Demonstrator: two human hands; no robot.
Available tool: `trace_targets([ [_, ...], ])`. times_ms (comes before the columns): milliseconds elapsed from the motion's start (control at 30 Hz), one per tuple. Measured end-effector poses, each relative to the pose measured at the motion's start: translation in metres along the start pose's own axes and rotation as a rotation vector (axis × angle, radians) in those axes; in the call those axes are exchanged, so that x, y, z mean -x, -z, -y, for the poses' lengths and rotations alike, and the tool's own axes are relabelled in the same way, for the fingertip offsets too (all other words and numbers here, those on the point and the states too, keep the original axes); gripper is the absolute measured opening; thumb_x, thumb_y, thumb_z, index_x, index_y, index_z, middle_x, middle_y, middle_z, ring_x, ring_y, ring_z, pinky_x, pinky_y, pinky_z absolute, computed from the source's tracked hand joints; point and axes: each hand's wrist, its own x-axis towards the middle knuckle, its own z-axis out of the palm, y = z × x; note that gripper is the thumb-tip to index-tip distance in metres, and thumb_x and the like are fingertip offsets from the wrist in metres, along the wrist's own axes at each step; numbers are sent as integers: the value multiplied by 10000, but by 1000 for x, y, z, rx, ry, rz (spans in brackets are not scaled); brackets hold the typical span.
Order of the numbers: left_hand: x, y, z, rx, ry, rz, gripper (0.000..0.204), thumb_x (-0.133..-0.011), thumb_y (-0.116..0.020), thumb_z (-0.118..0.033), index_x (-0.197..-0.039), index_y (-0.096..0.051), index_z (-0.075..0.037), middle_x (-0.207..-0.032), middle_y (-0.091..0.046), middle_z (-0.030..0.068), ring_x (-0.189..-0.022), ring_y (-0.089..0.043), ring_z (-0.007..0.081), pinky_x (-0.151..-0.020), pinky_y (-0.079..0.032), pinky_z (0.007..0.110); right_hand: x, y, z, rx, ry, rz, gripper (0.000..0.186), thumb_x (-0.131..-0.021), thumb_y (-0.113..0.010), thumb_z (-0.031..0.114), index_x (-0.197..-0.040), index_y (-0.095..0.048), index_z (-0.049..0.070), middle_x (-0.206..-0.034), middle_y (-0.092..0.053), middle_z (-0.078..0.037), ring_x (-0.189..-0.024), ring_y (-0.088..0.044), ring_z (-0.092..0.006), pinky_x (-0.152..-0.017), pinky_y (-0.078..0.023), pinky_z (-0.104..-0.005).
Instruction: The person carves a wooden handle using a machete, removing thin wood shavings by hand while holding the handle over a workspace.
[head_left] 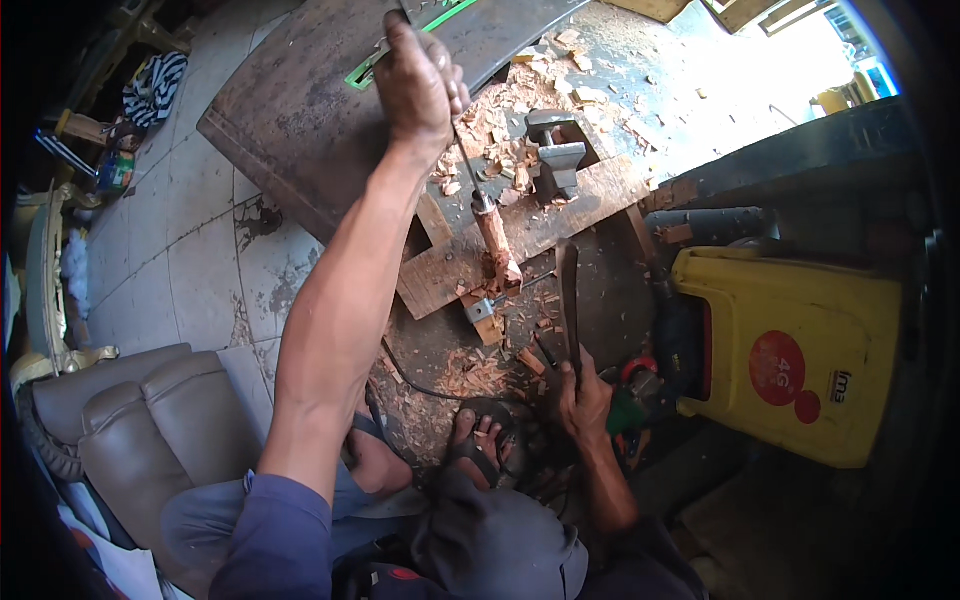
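My left hand (415, 90) is raised over the bench, its fingers wrapped round a long thin metal rod (466, 155). At the lower end of that rod is a rough-cut reddish wooden handle (494, 238) with a metal collar. The handle leans across a wooden board (440, 272) at the bench's near edge, its splintered end over the board's near side. Lower right, my right hand (585, 400) closes on a machete-like knife (568, 300). Its dark flat blade points up and away, to the right of the wooden handle and apart from it.
A metal vise (558, 160) is fixed beside the board among wood chips (490, 130). A green strip (362, 74) lies on the dark tabletop (290, 100). To the right stands a yellow plastic container (840, 370). Below are a sandalled foot (480, 440), a cable and shavings; a brown padded seat (165, 440) is left.
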Motion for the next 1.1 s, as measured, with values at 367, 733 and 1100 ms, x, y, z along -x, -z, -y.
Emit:
trace_targets([
  [367,-30,-22,29,2,132,111,674,-1029,-350,-674,-565,-386,-185,-421,-364,-10,-304,-359,129,-313,-303,290,-20,1,4,75,226,46,386,-919,-651,-19,-1301,-606,10,-990,-739,-215,-853,-753,-344,-670,-586,-387],
  [733,-30,-18,36,-82,-28,143,716,-1047,-310,-654,-529,-416,-170,-404,-369,-17,-301,-375,118,-315,-305,272,-43,3,1,89,395,80,375,-860,-705,0,-1227,-644,49,-902,-717,-187,-741,-724,-339,-606,-564,-412],
  [1100,-32,-17,36,-110,-37,142,686,-1082,-326,-556,-535,-425,-154,-437,-393,-24,-356,-382,117,-361,-287,293,-42,-1,2,91,368,84,427,-849,-723,44,-1264,-626,77,-906,-725,-161,-767,-724,-345,-614,-575,-420],
])
